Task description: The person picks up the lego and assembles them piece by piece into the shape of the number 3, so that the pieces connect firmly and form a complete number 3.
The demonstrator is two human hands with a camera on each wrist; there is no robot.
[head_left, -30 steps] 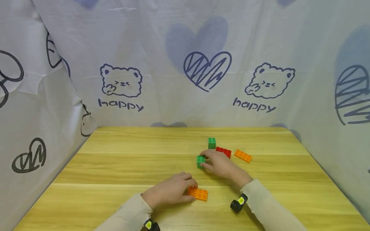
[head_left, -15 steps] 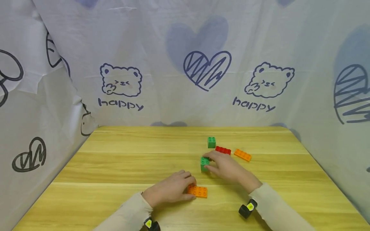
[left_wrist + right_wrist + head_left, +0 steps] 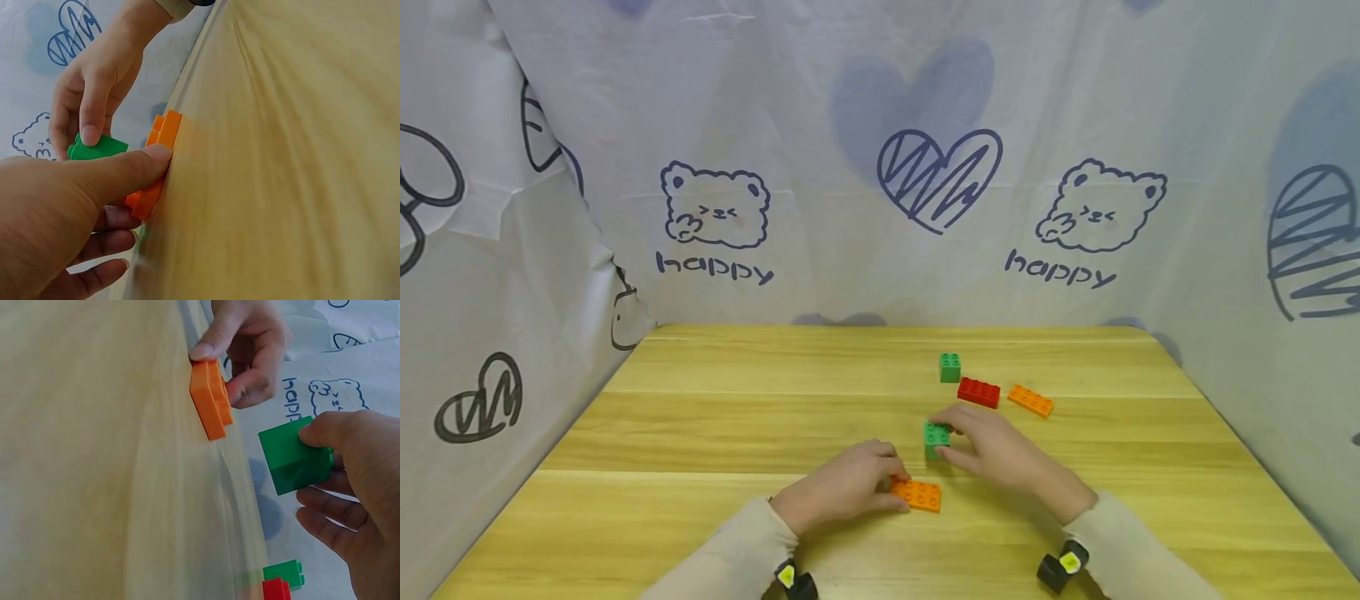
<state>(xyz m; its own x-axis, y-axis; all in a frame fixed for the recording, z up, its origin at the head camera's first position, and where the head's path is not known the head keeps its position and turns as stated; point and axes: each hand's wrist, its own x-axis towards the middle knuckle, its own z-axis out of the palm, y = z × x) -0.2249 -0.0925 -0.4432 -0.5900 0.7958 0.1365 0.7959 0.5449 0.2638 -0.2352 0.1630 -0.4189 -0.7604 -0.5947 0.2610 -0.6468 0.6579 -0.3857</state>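
Above table: right hand (image 3: 1000, 454) pinches green block (image 3: 936, 438); left hand (image 3: 842, 492) pinches orange brick (image 3: 917, 495).

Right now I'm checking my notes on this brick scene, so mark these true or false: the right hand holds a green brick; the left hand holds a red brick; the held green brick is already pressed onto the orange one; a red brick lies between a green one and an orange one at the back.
1. The right hand holds a green brick. True.
2. The left hand holds a red brick. False: it holds the near orange brick on the table.
3. The held green brick is pressed onto the orange one. False: the right wrist view shows a gap between them.
4. The red brick lies between the far green brick and the far orange brick. True.
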